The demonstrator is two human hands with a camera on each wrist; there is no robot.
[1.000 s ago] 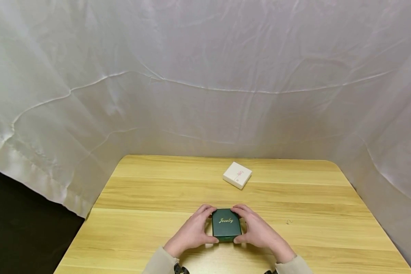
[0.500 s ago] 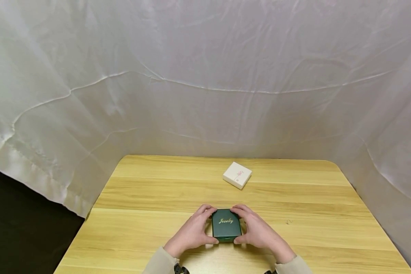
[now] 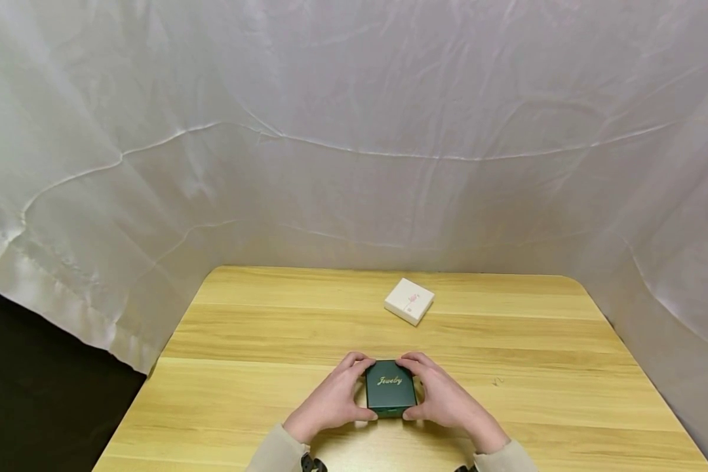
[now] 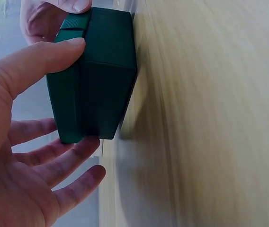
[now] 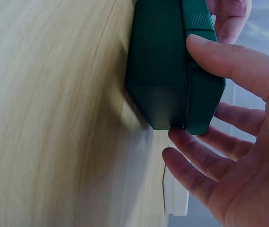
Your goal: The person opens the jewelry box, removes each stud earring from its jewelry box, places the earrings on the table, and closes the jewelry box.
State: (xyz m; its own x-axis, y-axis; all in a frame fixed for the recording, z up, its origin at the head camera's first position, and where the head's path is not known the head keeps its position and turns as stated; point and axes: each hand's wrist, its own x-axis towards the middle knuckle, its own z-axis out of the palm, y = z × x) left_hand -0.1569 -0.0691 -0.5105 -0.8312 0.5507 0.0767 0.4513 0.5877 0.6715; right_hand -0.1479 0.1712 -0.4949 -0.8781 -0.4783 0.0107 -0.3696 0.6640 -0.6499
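A dark green jewelry box (image 3: 391, 387), with gold "Jewelry" lettering on its lid, sits closed on the table near its front. On its left side my left hand (image 3: 333, 398) grips it, thumb at the front near corner and fingers round the back corner. My right hand (image 3: 445, 398) holds the opposite side in the same way. In the left wrist view the thumb lies across the seam beside a ridged catch (image 4: 75, 22). The right wrist view shows the right thumb on the lid's front edge, below the ridged catch (image 5: 199, 21). What the box contains is hidden.
Farther back on the wooden table (image 3: 259, 328) lies a flat white box (image 3: 410, 301) with a small pink print. White cloth (image 3: 354, 196) hangs behind and at both sides of the table. A dark area (image 3: 35, 387) shows beyond the left edge.
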